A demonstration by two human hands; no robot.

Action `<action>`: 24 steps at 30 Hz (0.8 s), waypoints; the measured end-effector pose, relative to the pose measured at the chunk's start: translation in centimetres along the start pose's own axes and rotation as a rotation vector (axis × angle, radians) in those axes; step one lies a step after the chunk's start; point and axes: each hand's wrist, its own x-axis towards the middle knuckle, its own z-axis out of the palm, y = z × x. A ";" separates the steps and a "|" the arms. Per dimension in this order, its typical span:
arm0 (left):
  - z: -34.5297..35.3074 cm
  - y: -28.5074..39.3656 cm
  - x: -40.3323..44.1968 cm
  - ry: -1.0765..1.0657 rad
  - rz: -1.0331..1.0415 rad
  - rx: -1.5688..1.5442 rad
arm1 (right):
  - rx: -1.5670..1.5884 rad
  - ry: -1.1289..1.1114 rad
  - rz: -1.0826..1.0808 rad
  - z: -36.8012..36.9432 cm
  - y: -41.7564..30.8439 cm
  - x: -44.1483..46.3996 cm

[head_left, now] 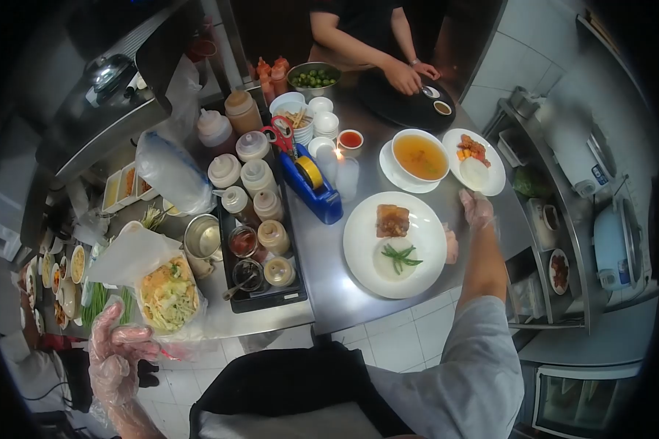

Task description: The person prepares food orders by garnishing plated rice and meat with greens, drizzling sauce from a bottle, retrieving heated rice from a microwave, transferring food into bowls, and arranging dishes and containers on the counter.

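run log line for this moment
left hand: gloved, open, beside shredded vegetables; right hand: gloved, beside plate with orange cubes; co-worker's hand: at small white cup

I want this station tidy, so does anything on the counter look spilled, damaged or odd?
One oddity: a small flame burns close beside the blue tape dispenser, a risky-looking spot for open fire. I see no clear spill or damage.

Counter (322, 271) smooth shiny metal; plate (359, 267) glossy white.

The metal counter (326, 256) carries one blue plastic tape dispenser (316, 194), one round black tray (397, 113), one white bowl of orange soup (394, 154), two large white plates of food (359, 249).
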 end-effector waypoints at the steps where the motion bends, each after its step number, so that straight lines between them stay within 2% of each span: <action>1: 0.3 0.1 0.0 0.003 0.012 0.001 | 0.019 0.043 0.041 1.2 -1.8 -1.5; 4: 0.6 0.1 0.3 0.009 -0.047 0.015 | -0.053 -0.080 -0.066 1.3 -4.3 -6.6; 5: 0.1 0.1 0.3 -0.054 -0.053 0.042 | -0.121 -0.564 -0.114 1.6 -6.6 -8.6; 6: -0.4 0.2 0.4 -0.100 -0.058 0.074 | -0.276 -0.298 -0.050 2.3 -7.5 -12.4; 7: -0.5 0.6 0.3 -0.142 -0.028 0.001 | -0.426 -0.488 -0.164 0.2 -7.5 -14.7; 8: -0.4 0.8 0.3 -0.195 0.003 -0.075 | -0.972 -0.567 -0.259 -0.9 -8.4 -16.4; 9: -0.8 0.6 0.2 -0.213 0.013 -0.081 | -0.948 -0.806 0.027 -3.8 -8.1 -16.5; 11: -1.1 1.1 -0.3 -0.226 0.003 -0.088 | -0.687 -0.712 0.429 0.0 -7.4 -23.1; 13: -1.2 1.3 -1.2 -0.225 -0.033 -0.107 | -0.424 -0.574 0.601 4.4 -4.9 -27.6; 17: -2.2 0.7 -3.2 -0.201 -0.003 -0.154 | -0.145 -0.421 0.626 10.4 -1.7 -31.7; 24: -3.5 -0.2 -5.1 -0.161 0.073 -0.222 | 0.036 -0.223 0.565 11.1 -1.8 -33.2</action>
